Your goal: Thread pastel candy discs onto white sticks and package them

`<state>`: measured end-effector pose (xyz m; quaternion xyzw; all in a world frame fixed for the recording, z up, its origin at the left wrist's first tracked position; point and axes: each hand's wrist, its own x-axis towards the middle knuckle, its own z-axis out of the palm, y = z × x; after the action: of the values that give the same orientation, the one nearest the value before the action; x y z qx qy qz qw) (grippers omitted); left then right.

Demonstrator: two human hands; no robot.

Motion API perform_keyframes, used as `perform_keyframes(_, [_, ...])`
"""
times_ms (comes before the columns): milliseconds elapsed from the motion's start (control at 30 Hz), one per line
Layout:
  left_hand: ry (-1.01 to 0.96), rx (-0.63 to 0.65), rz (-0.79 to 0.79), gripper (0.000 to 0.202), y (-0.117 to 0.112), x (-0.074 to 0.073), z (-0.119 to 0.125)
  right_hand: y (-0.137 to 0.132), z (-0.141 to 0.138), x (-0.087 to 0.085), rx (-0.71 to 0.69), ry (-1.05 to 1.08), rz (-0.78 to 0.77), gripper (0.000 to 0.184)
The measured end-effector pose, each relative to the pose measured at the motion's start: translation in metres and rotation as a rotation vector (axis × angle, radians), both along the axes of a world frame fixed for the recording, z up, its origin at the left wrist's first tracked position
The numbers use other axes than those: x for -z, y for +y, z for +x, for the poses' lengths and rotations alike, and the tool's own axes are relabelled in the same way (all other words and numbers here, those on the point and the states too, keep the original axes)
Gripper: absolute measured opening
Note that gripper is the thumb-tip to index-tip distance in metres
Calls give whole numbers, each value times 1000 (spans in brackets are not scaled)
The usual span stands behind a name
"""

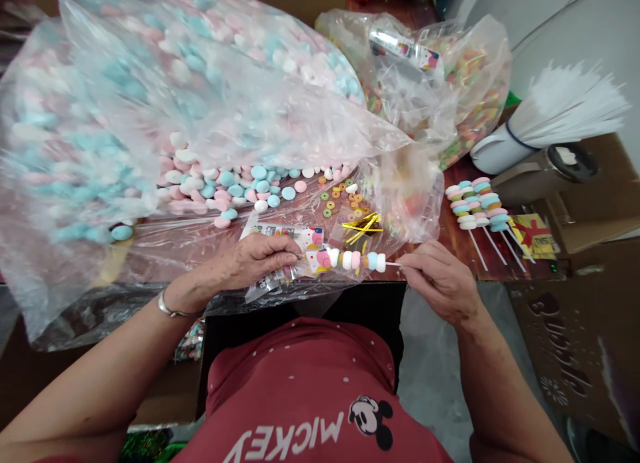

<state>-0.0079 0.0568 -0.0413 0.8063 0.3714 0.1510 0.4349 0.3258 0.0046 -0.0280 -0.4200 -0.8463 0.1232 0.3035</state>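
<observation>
Candy skewer (356,260) lies level between two hands at the near edge of the table (456,240). At its three o'clock, the right hand (435,276) pinches the bare end of the white stick (393,264); at nine o'clock, the left hand (267,255) pinches the printed wrapper (316,259). The skewer's tip seems to be inside the wrapper's mouth, though clear film makes that hard to judge. Gold twist ties (361,229) lie at twelve o'clock, more loaded skewers (477,204) at two, a bag of pastel sweets (165,83) at ten.
</observation>
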Motion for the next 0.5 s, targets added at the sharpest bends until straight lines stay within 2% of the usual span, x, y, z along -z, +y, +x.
perform_keyframes(100, [5, -32, -6, 26, 0, 2, -4, 5, 2, -2, -47, -20, 49, 15])
perform_keyframes(267, [42, -124, -33, 32, -1, 3, -12, 8, -2, -8, -96, -53, 40, 15])
perform_keyframes(500, [88, -67, 74, 30, -5, 3, -11, 12, -12, -8, -113, -78, -5, 19])
